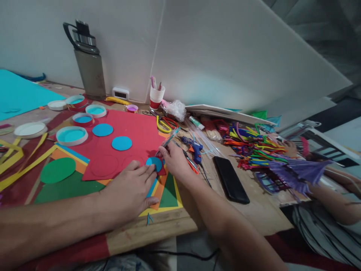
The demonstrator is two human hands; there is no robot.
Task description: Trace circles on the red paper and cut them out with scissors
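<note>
My left hand [132, 186] lies with its fingers stretched over red paper [135, 126], and its fingertips press on a small blue paper circle [152, 162]. In my right hand [175, 160] is a pen [170, 137], its tip at the edge of that circle. Drawn circle outlines [104, 165] show on the red sheet, partly covered by my left hand. Two more blue circles [122, 143] lie loose farther up the sheet. Beneath are green [169, 192], orange and yellow sheets.
Round paper rings [72, 135] stand at the left, near a green oval [58, 170]. A bottle [88, 67] and a paper cup [156, 96] are at the back. To the right lie a glue gun [194, 146], a black phone [231, 180] and pipe cleaners [254, 145]. Another person sits far right.
</note>
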